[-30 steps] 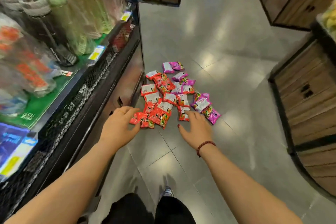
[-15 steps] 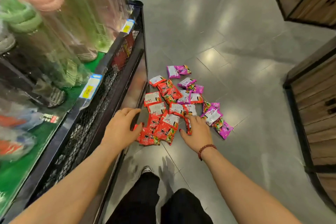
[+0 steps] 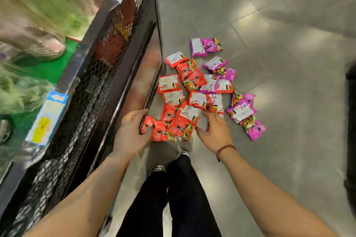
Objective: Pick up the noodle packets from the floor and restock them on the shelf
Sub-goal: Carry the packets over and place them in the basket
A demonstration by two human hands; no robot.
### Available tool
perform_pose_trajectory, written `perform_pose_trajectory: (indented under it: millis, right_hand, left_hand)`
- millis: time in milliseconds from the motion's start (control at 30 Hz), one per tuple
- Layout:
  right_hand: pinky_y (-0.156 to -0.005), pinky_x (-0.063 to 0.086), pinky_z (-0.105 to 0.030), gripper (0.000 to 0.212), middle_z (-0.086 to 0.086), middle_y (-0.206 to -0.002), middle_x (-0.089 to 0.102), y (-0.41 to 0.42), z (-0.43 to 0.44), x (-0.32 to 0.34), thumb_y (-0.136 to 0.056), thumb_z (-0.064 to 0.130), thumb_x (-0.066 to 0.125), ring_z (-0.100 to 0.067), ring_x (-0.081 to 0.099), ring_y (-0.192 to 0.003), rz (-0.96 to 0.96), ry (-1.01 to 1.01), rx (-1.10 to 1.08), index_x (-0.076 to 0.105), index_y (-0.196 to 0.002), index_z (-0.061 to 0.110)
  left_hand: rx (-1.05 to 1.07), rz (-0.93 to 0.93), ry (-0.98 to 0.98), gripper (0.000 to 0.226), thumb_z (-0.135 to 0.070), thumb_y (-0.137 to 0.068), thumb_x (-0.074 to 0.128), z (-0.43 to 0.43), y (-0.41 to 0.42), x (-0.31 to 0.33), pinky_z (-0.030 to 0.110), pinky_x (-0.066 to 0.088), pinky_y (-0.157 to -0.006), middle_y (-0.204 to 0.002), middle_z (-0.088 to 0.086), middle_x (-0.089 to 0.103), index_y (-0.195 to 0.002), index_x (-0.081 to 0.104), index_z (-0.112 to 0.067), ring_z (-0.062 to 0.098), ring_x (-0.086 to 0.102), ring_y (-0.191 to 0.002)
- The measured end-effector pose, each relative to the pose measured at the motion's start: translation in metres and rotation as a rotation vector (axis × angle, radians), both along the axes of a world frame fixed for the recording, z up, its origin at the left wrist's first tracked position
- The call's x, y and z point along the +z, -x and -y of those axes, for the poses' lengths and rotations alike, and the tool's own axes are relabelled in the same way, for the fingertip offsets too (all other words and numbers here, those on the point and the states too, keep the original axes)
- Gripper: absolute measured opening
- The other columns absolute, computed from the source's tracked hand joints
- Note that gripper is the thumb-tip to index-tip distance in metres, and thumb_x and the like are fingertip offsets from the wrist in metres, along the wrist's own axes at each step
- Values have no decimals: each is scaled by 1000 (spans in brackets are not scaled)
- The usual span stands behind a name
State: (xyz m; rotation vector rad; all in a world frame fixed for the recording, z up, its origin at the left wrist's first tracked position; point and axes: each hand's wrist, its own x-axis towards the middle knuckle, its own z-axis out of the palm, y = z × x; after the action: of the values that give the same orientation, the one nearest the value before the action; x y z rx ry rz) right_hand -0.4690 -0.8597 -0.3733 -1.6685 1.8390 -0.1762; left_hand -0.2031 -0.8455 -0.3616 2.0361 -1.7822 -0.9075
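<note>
Both hands have dropped onto the near edge of the noodle packets (image 3: 194, 92) heaped on the floor (image 3: 269, 25) beside the shelf (image 3: 107, 75). Left hand (image 3: 133, 134) curls around a red packet (image 3: 147, 124); right hand (image 3: 216, 131) lies spread, flat. Gathering appears begun; nothing restocked.

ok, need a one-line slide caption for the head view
Both hands, left and right, reach into a heap of red and purple plastic noodle packets on the grey tiled floor beside a black mesh shelf.
</note>
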Motion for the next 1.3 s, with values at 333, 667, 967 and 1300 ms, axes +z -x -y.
perform_pose_trajectory:
  millis: [333, 667, 967, 1300]
  right_hand:
    - [-101, 38, -36, 58, -9, -130, 56, 8, 38, -201, -85, 27, 71, -27, 48, -123, 155, -171, -71, 48, -137, 15]
    - [-107, 31, -34, 76, -8, -143, 45, 4, 41, -430, -81, 27, 76, -25, 38, -132, 189, -234, -23, 37, -146, 21]
    - [-105, 36, -44, 95, -12, -137, 43, -10, 40, -549, -67, 38, 84, -34, 41, -125, 61, -172, 88, 33, -148, 32]
    - [-100, 30, -42, 101, -10, -129, 52, -11, 37, -577, -67, 67, 70, -32, 43, -121, -168, -172, 182, 15, -149, 46]
  left_hand:
    - [316, -153, -306, 67, -22, -79, 78, 20, 28, -209, 36, 39, -107, -118, 9, 60, -139, 50, -8, 26, 52, -122]
    - [784, -472, -500, 74, -5, -77, 79, -20, 44, -451, 15, 51, -83, -111, -9, 63, -135, 43, -35, 5, 63, -99]
    - [946, -556, -434, 94, -18, -75, 82, -34, 57, -561, 17, 52, -87, -145, 2, 38, -142, 28, -53, 6, 56, -109]
    - [992, -601, -301, 102, -3, -86, 71, -20, 82, -578, 25, 29, -110, -158, -16, 17, -151, 9, -50, -6, 22, -132]
